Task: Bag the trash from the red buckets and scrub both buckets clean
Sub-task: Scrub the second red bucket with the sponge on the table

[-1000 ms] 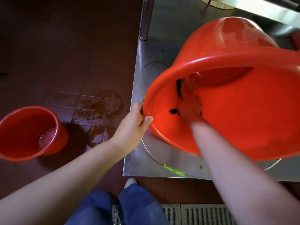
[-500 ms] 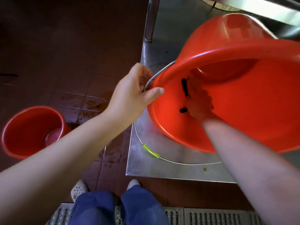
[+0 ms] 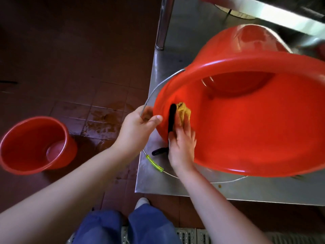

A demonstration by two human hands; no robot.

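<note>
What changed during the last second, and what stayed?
The right hand drew the yellow scrubber back from deep inside the large red bucket to its wall near the rim. The left hand shifted along the rim and holds the wire handle. The bucket stays tilted on the steel table; the small bucket on the floor.

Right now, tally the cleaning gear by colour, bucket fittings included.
Red: 2, tilted bucket, upright bucket
Yellow: 1, scrub cloth
Black: 1, tool, partly hidden
Green: 1, grip sleeve
Bare metal: 1, wire handle
Total: 6
</note>
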